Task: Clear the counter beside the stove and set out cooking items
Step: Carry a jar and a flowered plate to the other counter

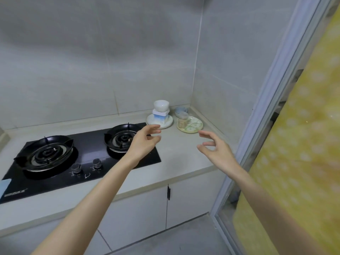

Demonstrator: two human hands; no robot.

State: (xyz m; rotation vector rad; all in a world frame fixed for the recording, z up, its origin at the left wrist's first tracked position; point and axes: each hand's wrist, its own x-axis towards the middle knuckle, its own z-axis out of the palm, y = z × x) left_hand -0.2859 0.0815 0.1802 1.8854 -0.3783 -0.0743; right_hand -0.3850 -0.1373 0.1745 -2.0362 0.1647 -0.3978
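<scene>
Both hands open, empty. Dish stack [160, 115] and green plate [190, 125] sit in desk [184, 155] corner, just beyond fingertips; left hand [145, 140] nearer stack, right hand [218, 148] nearer plate.

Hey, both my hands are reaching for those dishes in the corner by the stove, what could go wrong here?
1. The white bowl sits on a small box on the left plate; lifting that plate could topple the stack.
2. The glass jar stands on the green plate; tilting the plate may slide it off.
3. Your left hand hangs over the burner; its sleeve-free arm could still snag the grate.
</scene>
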